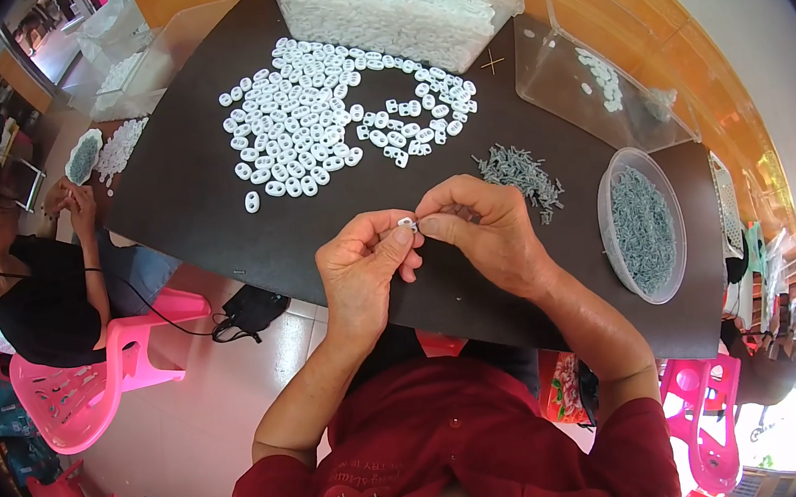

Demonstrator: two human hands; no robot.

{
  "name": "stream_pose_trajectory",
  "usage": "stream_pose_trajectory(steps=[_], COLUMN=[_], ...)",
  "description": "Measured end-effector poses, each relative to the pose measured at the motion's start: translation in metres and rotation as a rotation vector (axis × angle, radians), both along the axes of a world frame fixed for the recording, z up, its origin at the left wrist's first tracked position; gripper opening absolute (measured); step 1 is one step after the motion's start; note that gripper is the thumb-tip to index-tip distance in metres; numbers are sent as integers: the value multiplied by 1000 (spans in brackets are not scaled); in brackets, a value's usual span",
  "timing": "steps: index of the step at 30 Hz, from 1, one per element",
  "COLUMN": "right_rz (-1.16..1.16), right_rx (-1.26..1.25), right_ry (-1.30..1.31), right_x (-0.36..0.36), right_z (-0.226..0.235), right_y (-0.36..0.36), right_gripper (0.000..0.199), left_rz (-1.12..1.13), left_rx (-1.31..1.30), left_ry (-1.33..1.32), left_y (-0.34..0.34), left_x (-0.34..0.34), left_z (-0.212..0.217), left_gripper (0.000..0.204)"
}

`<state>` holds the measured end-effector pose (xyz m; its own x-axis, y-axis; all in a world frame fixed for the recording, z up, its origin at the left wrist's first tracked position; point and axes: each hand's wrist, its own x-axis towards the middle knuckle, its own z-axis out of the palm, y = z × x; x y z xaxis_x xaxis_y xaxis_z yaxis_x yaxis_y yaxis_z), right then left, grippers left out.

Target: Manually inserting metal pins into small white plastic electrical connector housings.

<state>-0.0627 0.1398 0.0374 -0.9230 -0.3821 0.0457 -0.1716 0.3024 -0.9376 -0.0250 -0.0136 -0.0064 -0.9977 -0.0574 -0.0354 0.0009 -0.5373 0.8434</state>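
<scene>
My left hand (361, 267) and my right hand (483, 230) meet above the near edge of a dark table (188, 193). Together they pinch one small white plastic piece (407, 221) between thumbs and fingertips. Whether a metal pin is in my right fingers I cannot tell. A spread of several white oval pieces (307, 122) lies on the table beyond my hands. A small heap of grey metal pins (521, 172) lies just right of my right hand.
A round clear tub of grey pins (643, 223) stands at the right. A clear bin full of white pieces (392, 2) is at the far side, another nearly empty bin (594, 82) beside it. A person in black sits at left on a pink chair (82, 379).
</scene>
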Motion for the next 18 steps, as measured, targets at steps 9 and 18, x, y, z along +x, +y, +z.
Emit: stream_pose_trajectory(steps=[9, 18], right_rz=[2, -65], right_rx=[167, 205], right_ry=[502, 469], right_x=[1, -40], right_z=[-9, 1], right_y=[-14, 6], right_gripper=[5, 12], left_rz=[37, 60], left_rx=[-24, 28], left_ry=[30, 9], left_y=[2, -1], left_x=[4, 2], left_z=[-5, -8], left_gripper=[15, 16])
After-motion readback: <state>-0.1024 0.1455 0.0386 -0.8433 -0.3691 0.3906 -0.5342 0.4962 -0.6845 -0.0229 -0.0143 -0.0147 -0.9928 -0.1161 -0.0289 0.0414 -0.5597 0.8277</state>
